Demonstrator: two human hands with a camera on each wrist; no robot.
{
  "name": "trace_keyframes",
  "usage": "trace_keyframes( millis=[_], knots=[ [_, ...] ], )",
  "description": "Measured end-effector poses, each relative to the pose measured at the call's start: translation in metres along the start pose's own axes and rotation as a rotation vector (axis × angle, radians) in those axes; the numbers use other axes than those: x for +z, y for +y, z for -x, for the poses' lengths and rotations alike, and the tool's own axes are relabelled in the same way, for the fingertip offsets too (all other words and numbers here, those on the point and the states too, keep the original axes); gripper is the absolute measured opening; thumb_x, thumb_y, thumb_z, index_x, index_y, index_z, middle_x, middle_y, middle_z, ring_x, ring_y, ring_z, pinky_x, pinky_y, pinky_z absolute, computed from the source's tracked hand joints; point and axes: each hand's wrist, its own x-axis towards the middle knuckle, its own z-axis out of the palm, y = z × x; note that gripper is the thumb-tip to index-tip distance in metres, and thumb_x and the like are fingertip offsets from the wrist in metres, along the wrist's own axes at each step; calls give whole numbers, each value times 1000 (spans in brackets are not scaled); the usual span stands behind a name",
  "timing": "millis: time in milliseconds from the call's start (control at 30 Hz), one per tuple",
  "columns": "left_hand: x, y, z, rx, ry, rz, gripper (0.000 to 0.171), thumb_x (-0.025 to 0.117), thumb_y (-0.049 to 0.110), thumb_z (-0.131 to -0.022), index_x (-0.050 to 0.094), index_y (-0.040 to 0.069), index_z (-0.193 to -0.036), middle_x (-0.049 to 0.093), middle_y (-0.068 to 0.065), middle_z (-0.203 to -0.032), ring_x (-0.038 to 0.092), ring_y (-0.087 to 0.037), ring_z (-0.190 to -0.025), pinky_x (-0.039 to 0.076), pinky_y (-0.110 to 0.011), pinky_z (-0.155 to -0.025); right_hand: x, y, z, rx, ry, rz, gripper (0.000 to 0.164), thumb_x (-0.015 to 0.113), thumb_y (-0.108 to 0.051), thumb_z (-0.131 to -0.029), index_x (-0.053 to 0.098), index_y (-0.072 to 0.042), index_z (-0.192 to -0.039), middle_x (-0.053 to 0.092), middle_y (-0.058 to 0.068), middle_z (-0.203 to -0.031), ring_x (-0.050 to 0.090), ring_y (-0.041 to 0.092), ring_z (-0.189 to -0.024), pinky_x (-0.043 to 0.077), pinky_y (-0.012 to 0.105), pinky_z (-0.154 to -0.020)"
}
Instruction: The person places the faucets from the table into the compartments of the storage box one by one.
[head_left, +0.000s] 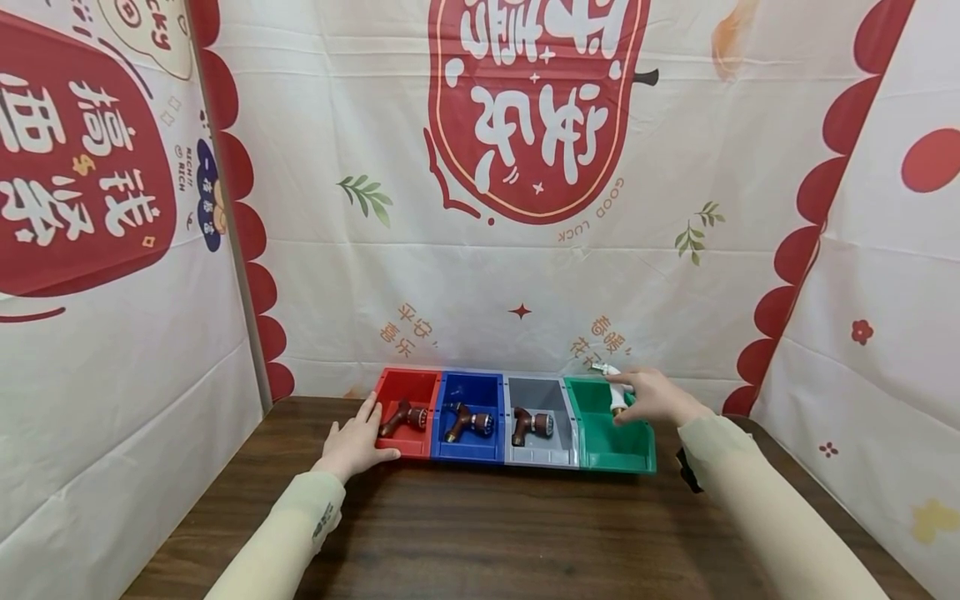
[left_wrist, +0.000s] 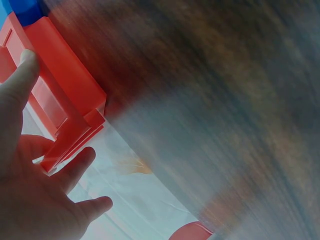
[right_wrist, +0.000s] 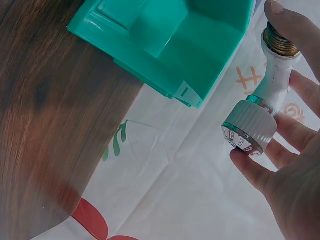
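My right hand (head_left: 657, 398) pinches a white radiator valve (right_wrist: 270, 85) at the green bin (head_left: 611, 450). In the right wrist view its brass thread points up at the thumb, and its ribbed white knob hangs lower, against the fingertips. My left hand (head_left: 352, 446) rests on the left side of the red bin (head_left: 408, 383), thumb along the front lip and fingers spread. Inside the red bin lies a brown radiator valve (head_left: 405, 418). Another brown valve (head_left: 468, 422) is in the blue bin (head_left: 474, 387), and a third brown valve (head_left: 532, 425) in the grey bin (head_left: 536, 392).
The bins stand joined in one row at the back of a dark wooden table (head_left: 480, 533). Printed cloth (head_left: 480, 275) hangs close behind them and along both sides. A small black object (head_left: 688, 471) shows beside the right wrist.
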Motion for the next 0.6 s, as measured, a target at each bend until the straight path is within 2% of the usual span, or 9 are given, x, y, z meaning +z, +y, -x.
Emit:
trace_keyframes(
  millis=[600],
  knots=[
    [-2,2,-1,-8,12,4,99,77,47,-77,30,-1,-150,16,-17,-159,38,-43,-133,17,-70,-106,2,-1,-5,-3,-10,3,79,84,-32,-74,51,0,-139,43,34,-137,39,53,-124,42,65,-91]
  ],
)
